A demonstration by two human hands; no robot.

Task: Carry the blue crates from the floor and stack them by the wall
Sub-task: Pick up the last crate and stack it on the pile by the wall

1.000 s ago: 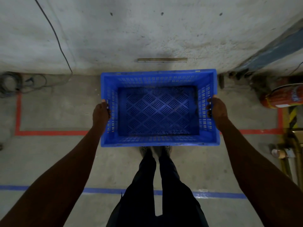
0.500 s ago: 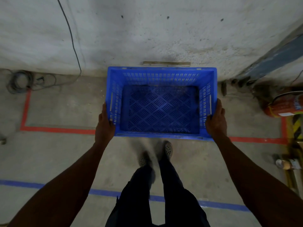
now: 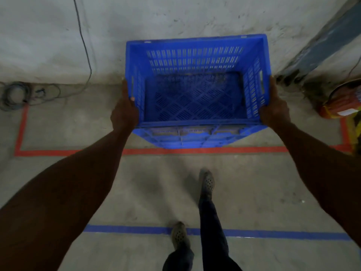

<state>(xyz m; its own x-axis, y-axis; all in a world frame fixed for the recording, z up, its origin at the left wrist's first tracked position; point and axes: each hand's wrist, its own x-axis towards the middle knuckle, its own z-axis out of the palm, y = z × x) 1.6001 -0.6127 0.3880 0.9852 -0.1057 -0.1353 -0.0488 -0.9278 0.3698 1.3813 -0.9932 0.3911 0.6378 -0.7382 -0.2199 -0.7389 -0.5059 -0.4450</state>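
Left hand (image 3: 125, 110) and right hand (image 3: 274, 112) each grip a short side of the crate (image 3: 195, 94), fingers curled round the rim. Since a second ago the crate has been carried forward over the red line (image 3: 195, 150) and tipped away from the person, so its near outer wall now shows; its far rim sits close to the wall (image 3: 175, 16). That suggests set-down is about to begin, with no other crate visible there yet. A cable coil (image 3: 13, 95) lies well left, an orange cylinder (image 3: 343, 105) near the right; neither seems to block the spot.
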